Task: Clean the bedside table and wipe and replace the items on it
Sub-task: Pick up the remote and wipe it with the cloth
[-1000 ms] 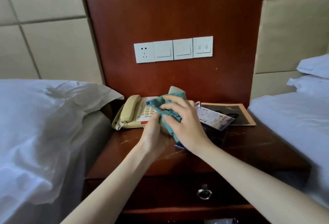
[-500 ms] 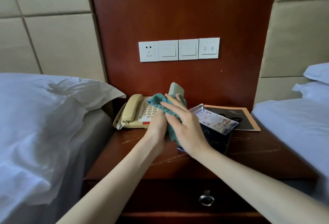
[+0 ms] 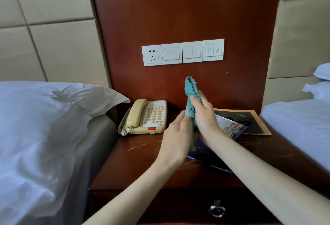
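Observation:
A teal cloth (image 3: 189, 90) with a zigzag edge stands upright between my two hands, above the middle of the dark wooden bedside table (image 3: 142, 162). My left hand (image 3: 175, 140) grips its lower part from the left. My right hand (image 3: 205, 117) pinches it from the right, thumb on the fabric. Whether something thin is wrapped inside the cloth, I cannot tell. A beige telephone (image 3: 148, 117) sits at the table's back left. Under my right wrist lies a dark blue box (image 3: 205, 151) with a printed leaflet (image 3: 230, 126) on it.
A black booklet with an orange border (image 3: 250, 121) lies at the back right. White wall switches and a socket (image 3: 183, 52) are on the wooden panel behind. White bedding (image 3: 44, 126) presses against the left side, another bed (image 3: 300, 123) the right. A drawer knob (image 3: 217, 210) is below.
Both hands lifted the cloth off the telephone's right end and shifted right; the cloth now stands upright and the telephone's keypad is uncovered.

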